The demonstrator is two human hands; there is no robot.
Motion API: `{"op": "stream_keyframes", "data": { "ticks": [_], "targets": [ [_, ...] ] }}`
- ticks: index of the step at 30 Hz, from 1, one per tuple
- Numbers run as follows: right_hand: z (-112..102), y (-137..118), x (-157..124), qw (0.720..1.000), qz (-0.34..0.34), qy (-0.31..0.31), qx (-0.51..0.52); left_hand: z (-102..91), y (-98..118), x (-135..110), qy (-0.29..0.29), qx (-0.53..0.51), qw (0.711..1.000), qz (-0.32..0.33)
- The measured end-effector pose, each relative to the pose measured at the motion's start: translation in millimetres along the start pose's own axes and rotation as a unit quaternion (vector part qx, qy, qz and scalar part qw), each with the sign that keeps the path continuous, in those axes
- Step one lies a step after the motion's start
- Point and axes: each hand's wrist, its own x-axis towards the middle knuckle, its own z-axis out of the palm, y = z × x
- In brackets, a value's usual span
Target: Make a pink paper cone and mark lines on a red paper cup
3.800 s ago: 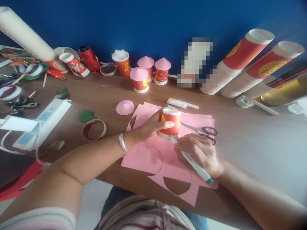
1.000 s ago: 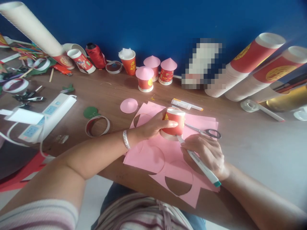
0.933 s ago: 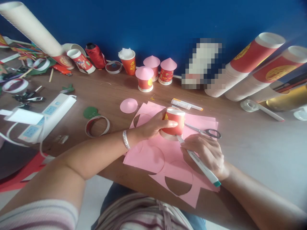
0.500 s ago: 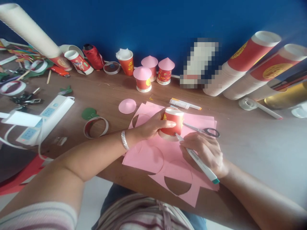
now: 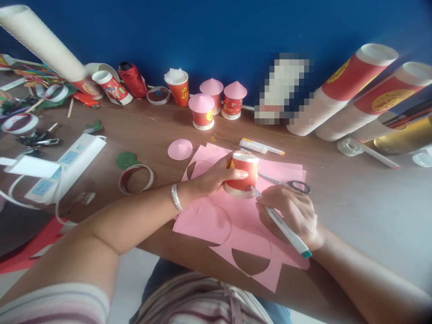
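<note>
A: What are the hands doing?
B: The left hand [image 5: 219,175] grips a short red paper cup [image 5: 245,183], white at both ends, over matte pink sheets [image 5: 199,225] on the brown, wood-grained counter [image 5: 151,128]. The right hand [image 5: 290,213] is closed around a slim white marker [image 5: 286,231] with a green end, its tip at the cup's lower part.
A: Other shapes nearby?
B: Dark-looped steel scissors [image 5: 299,187] on the paper; farther back, three small cups wearing pink paper cones [image 5: 201,102].
A: Any writing?
B: Yellow print on the held cup and tiny lettering on the marker, both too blurred to read.
</note>
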Motion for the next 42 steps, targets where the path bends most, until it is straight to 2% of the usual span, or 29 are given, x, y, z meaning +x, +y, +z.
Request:
{"op": "stream_keyframes", "data": {
  "ticks": [32, 42],
  "targets": [
    [-0.9, -7.1, 4.3, 1.000, -0.004, -0.007, 0.020, -1.2, -1.9, 0.9, 0.009, -0.002, 1.000, 0.010],
    [-0.3, -5.5, 2.8, 1.000, -0.007, -0.015, 0.025, -2.7, -3.6, 2.2, -0.004, -0.023, 1.000, 0.013]
  ]
}}
